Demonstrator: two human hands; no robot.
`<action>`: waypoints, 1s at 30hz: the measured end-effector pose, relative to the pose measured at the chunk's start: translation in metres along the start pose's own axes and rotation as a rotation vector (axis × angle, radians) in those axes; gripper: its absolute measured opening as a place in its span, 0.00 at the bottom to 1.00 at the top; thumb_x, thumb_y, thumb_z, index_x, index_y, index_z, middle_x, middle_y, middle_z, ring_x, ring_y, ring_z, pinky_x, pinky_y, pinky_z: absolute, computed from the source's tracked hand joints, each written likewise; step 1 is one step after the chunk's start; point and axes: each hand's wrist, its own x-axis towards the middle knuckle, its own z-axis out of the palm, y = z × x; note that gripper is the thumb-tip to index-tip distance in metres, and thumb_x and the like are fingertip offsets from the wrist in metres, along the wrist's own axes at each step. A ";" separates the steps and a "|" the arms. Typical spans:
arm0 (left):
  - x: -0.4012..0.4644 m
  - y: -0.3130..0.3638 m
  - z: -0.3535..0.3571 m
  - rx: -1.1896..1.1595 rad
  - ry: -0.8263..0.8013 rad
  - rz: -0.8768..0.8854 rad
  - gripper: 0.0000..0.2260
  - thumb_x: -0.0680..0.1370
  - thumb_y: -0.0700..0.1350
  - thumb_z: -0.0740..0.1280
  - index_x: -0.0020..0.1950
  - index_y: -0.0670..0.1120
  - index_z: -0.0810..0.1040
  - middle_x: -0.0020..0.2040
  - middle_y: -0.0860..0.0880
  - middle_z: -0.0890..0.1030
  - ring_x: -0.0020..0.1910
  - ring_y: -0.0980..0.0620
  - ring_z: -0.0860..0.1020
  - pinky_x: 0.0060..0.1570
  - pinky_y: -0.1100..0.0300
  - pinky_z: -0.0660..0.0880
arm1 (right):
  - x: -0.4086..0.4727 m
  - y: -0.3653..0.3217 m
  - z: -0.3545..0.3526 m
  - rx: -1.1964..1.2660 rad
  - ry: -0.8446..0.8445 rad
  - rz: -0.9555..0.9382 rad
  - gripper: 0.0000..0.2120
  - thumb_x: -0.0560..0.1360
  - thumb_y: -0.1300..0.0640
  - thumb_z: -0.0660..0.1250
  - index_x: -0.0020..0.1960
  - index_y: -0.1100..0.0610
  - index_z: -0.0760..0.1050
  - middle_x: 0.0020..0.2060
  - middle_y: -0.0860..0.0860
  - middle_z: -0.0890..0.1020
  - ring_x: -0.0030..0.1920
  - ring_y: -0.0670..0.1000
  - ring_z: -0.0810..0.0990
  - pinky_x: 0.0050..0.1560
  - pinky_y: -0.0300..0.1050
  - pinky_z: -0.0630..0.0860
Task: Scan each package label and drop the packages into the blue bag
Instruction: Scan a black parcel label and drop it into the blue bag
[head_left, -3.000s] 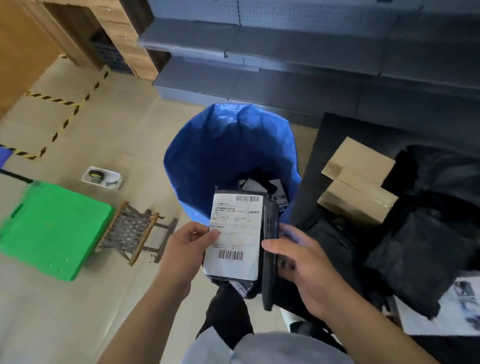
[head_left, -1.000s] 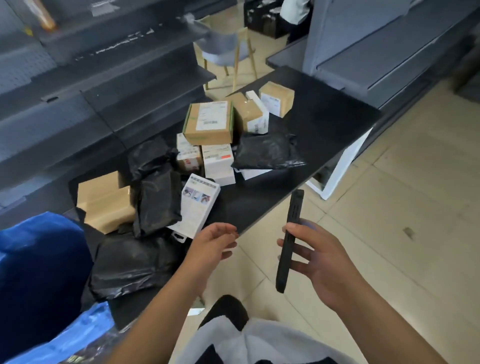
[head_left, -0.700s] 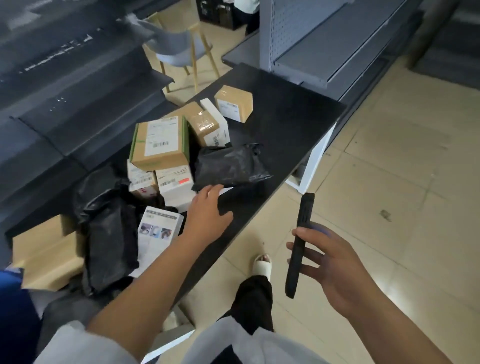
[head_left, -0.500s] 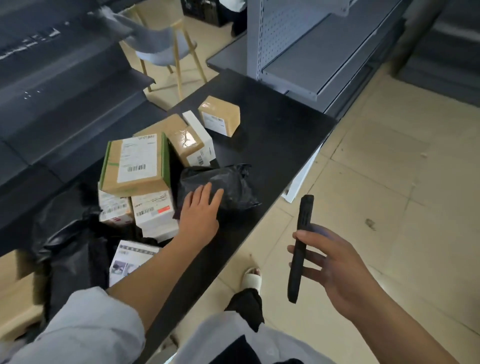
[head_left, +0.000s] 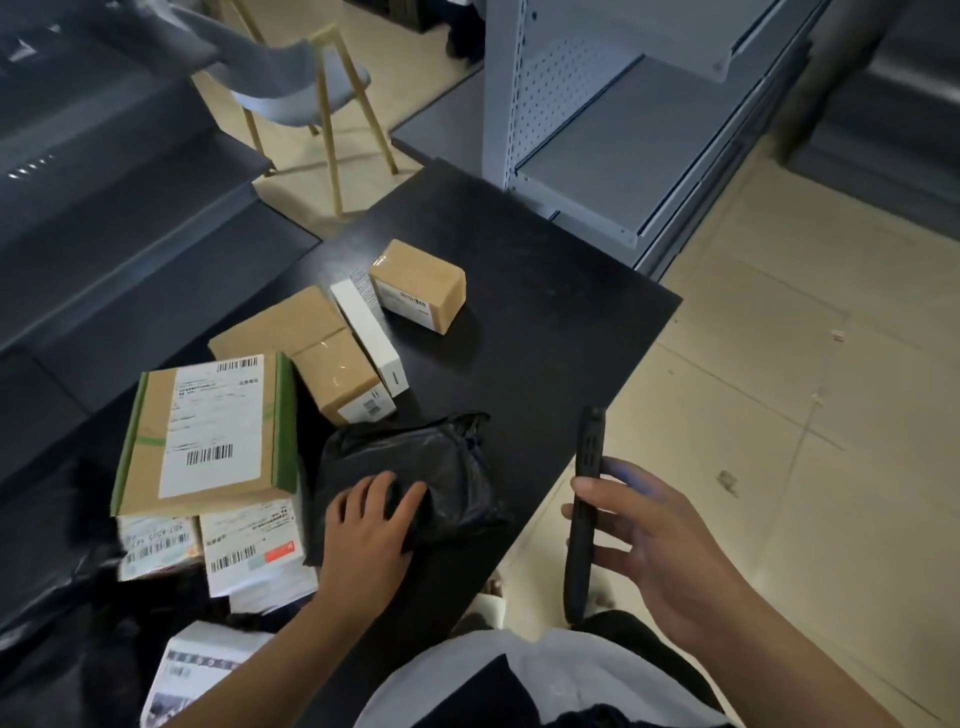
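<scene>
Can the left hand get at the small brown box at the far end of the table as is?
Probably yes. The left hand rests on the black poly bag; bare black table lies between that and the small brown box, nothing stacked on it. It is a farther stretch, though.

The person wears a white short-sleeved top (head_left: 519, 675), dark black trousers (head_left: 639, 644) and a pale white open-toed slipper (head_left: 485, 605). Both forearms are bare, without watch or gloves.
</scene>
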 end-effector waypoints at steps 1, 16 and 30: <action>0.002 0.001 0.000 -0.008 0.042 -0.001 0.44 0.54 0.47 0.87 0.67 0.49 0.75 0.62 0.39 0.78 0.63 0.37 0.73 0.57 0.37 0.76 | 0.008 -0.006 0.001 -0.007 -0.021 -0.002 0.33 0.64 0.47 0.77 0.67 0.53 0.77 0.59 0.54 0.81 0.61 0.60 0.81 0.57 0.56 0.80; 0.044 0.030 -0.061 -0.090 0.286 -0.278 0.21 0.69 0.43 0.73 0.62 0.46 0.81 0.54 0.48 0.82 0.54 0.44 0.80 0.56 0.53 0.73 | 0.127 -0.122 -0.026 -0.122 -0.377 0.023 0.05 0.76 0.61 0.70 0.52 0.57 0.82 0.36 0.50 0.87 0.37 0.50 0.88 0.42 0.51 0.79; 0.196 0.143 -0.076 -1.716 0.323 -1.231 0.13 0.78 0.34 0.70 0.62 0.40 0.80 0.51 0.43 0.87 0.45 0.45 0.87 0.36 0.56 0.82 | 0.219 -0.180 -0.124 -0.188 -0.564 0.013 0.06 0.77 0.60 0.70 0.53 0.58 0.81 0.34 0.50 0.86 0.36 0.51 0.87 0.44 0.52 0.79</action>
